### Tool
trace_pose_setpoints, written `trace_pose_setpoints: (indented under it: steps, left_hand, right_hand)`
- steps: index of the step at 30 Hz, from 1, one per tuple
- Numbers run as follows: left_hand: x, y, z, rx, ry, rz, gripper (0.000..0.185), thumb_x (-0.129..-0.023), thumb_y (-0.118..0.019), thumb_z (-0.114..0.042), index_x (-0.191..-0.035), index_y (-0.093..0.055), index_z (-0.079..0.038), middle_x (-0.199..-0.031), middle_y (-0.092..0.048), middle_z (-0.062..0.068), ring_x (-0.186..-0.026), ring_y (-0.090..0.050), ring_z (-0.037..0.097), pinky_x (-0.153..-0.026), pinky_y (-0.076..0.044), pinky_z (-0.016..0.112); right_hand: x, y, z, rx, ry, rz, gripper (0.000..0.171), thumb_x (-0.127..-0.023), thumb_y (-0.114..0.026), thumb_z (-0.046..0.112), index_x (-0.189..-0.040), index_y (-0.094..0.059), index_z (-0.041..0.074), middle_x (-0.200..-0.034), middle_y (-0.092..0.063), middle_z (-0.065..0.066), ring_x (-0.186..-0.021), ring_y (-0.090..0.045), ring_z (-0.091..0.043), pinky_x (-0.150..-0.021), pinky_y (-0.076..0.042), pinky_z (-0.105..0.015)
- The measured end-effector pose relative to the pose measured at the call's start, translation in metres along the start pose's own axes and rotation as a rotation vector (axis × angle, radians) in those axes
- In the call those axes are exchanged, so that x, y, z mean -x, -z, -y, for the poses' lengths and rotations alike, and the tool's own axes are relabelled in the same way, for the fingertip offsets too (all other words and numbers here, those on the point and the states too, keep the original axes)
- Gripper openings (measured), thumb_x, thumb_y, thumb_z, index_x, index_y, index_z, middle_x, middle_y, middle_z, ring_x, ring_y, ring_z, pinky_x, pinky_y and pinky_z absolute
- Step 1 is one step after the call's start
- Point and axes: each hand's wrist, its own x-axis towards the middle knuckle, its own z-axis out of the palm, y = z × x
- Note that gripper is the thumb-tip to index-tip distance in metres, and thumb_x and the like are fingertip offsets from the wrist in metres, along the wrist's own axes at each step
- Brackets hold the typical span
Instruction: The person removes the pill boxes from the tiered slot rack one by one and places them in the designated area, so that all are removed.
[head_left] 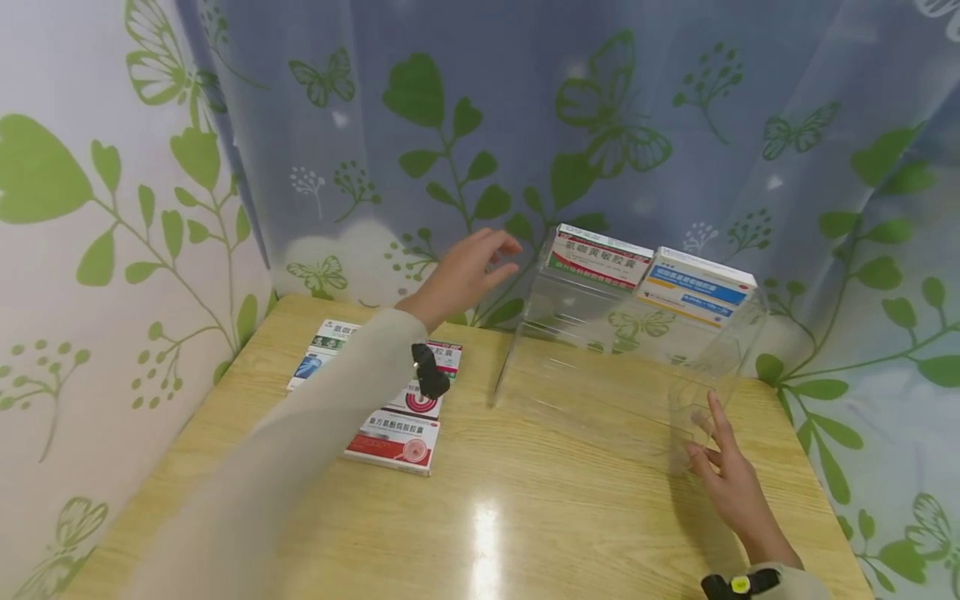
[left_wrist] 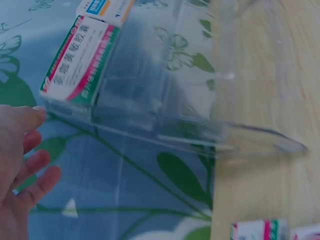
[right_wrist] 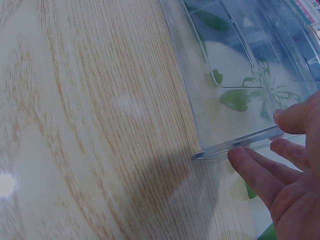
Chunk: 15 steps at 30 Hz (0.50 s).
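A clear plastic stepped rack [head_left: 600,387] stands on the table. A white, green and red medicine box [head_left: 600,260] lies on its top tier at the left, beside a white, blue and yellow medicine box [head_left: 696,287]. My left hand [head_left: 468,271] hovers at the rack's upper left with nothing in its grasp. In the left wrist view its relaxed fingers [left_wrist: 37,165] are close by the green-and-red box's end. Against the rack's right side panel rests my right hand [head_left: 727,479], its fingers extended; the right wrist view shows fingertips [right_wrist: 240,155] at the panel's lower edge.
Several medicine boxes lie flat on the wooden table [head_left: 540,517] at the left, among them a red-and-white box [head_left: 393,442] in front. My left sleeve [head_left: 322,425] covers part of them. A patterned blue curtain [head_left: 480,100] hangs right behind the rack.
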Motion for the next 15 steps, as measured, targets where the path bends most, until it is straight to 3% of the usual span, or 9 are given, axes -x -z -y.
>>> trace_pose_setpoints:
  steps: [7,15]
  left_hand:
    - [-0.032,-0.008,-0.024,-0.001,-0.04,-0.032,0.036,-0.11,-0.068,-0.021,-0.144,-0.064,-0.009,-0.145,-0.064,0.007,-0.135,-0.061,0.025,-0.118,-0.05,0.036]
    - [-0.055,-0.017,-0.039,-0.095,-0.014,0.019,0.047,-0.114,-0.06,-0.029,-0.159,-0.055,-0.015,-0.163,-0.055,0.005,-0.152,-0.048,0.026,-0.13,-0.038,0.04]
  right_hand:
    - [-0.002,-0.001,0.003,0.006,0.003,0.0,0.088,-0.112,-0.056,0.001,-0.177,0.001,0.021,-0.159,-0.04,-0.045,-0.11,-0.057,0.016,-0.077,-0.063,-0.018]
    - [-0.001,-0.001,0.0,0.021,0.009,-0.008,0.091,-0.111,-0.057,0.0,-0.177,0.001,0.022,-0.159,-0.042,-0.044,-0.11,-0.068,0.0,-0.076,-0.063,-0.017]
